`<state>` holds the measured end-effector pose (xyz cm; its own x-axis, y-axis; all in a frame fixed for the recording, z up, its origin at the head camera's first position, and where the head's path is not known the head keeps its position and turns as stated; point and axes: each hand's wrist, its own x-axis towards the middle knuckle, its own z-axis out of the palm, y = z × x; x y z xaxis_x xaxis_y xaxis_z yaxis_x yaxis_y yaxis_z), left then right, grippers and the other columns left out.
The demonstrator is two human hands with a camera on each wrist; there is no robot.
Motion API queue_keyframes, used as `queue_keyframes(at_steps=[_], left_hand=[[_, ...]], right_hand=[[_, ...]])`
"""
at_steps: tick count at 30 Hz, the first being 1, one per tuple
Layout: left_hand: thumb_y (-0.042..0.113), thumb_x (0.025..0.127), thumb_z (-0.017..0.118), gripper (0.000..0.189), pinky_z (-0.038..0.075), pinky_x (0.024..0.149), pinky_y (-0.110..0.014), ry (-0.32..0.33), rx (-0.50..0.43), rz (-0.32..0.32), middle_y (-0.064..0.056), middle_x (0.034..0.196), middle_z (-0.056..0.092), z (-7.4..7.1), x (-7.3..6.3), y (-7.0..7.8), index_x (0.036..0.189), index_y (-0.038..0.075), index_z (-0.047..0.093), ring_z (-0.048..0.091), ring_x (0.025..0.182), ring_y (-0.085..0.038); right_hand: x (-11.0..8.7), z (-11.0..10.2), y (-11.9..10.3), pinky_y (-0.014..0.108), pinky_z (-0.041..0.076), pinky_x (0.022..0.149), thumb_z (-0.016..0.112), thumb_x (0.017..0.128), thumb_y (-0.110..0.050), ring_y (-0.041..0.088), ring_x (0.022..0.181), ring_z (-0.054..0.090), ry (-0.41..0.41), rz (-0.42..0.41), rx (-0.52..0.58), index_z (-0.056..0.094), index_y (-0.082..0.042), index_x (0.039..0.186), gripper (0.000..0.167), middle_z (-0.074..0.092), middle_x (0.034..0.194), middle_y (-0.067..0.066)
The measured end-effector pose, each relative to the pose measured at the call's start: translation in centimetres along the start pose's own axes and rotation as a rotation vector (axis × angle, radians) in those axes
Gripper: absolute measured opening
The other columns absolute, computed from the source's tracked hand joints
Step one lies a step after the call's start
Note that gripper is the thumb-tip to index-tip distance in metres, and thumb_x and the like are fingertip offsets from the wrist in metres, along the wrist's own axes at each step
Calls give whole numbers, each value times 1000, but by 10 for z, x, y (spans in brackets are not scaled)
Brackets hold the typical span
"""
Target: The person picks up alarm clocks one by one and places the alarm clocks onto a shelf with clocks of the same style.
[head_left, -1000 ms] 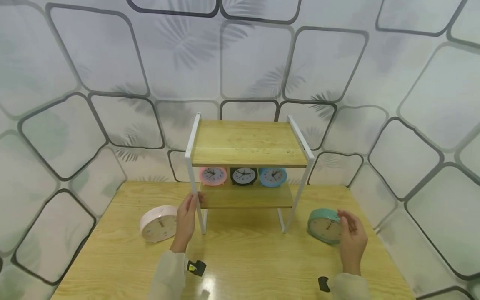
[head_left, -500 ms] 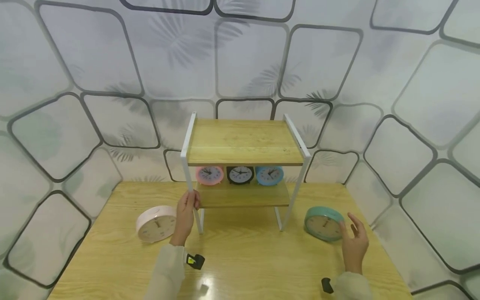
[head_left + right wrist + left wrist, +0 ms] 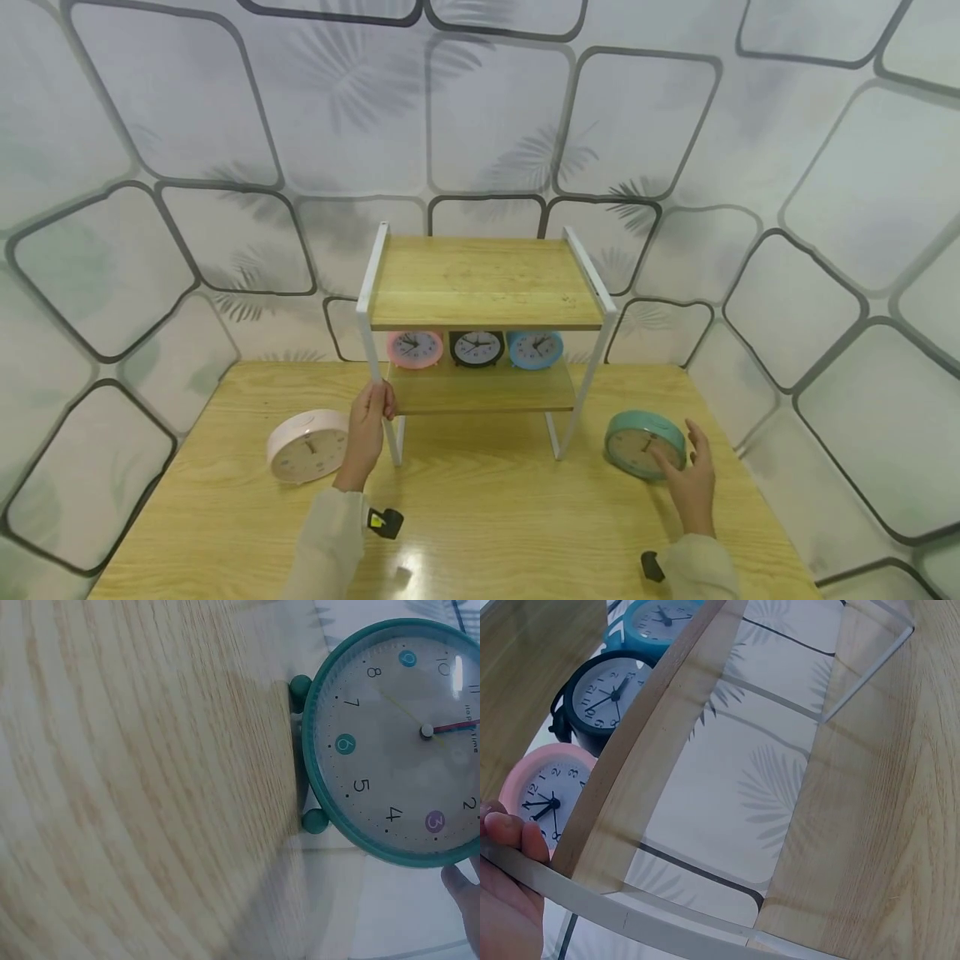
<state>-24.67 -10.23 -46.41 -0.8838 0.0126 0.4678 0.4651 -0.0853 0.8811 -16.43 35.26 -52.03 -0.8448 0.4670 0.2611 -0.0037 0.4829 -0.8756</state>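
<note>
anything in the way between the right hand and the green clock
Nothing visible: the right hand is beside the green clock, its thumb overlapping the face in the head view. The shelf stands off to the left.

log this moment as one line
left hand: grips shelf frame; right hand: near green clock, contact unclear; black clock: on lower shelf

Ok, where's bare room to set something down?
The top board is bare, as is the table in front of the white frame, between left hand and right hand. Crowded: lower board, its back lined by pink clock, black clock and blue clock.
</note>
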Motion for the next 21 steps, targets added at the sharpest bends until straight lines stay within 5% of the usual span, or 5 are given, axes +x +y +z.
queue_keyframes(at_steps=[4, 10, 13, 16, 21], left_hand=[[9, 104, 24, 37, 32, 52, -29, 8, -2, -8, 1, 65, 36, 0, 0, 0, 75, -12, 36, 35, 57, -9], [13, 104, 24, 40, 33, 53, -27, -4, 5, 21, 0, 64, 36, 0, 0, -2, 75, -11, 36, 35, 57, -10], [15, 104, 24, 41, 33, 53, -28, -3, 5, 24, 0, 64, 36, 0, 0, -3, 75, -11, 36, 35, 57, -11], [15, 104, 24, 41, 32, 52, -29, 3, 7, 18, 0, 64, 36, 0, -1, -3, 75, -11, 36, 35, 57, -11], [11, 104, 24, 38, 32, 53, -32, 9, 10, -2, -3, 63, 36, -1, -1, -2, 76, -11, 36, 35, 56, -12]], right_hand=[[2, 3, 1, 40, 34, 109, 71, 84, -15, 37, 138, 25, -46, 60, -3, 24, -11, 148, 80, 29, 150, 17], [4, 6, 3, -2, 36, 75, 70, 84, -14, 36, 133, 31, -56, 69, -5, 24, -10, 147, 78, 31, 148, 18], [5, 7, 4, 4, 37, 80, 70, 84, -14, 37, 131, 33, -53, 60, -29, 25, -8, 147, 78, 33, 147, 20], [5, 7, 5, 25, 39, 98, 71, 84, -13, 38, 130, 35, -52, 62, -41, 26, -5, 146, 76, 34, 146, 21], [6, 9, 6, 57, 33, 102, 70, 84, -11, 41, 127, 35, -61, 62, -25, 28, -1, 143, 73, 33, 144, 26]])
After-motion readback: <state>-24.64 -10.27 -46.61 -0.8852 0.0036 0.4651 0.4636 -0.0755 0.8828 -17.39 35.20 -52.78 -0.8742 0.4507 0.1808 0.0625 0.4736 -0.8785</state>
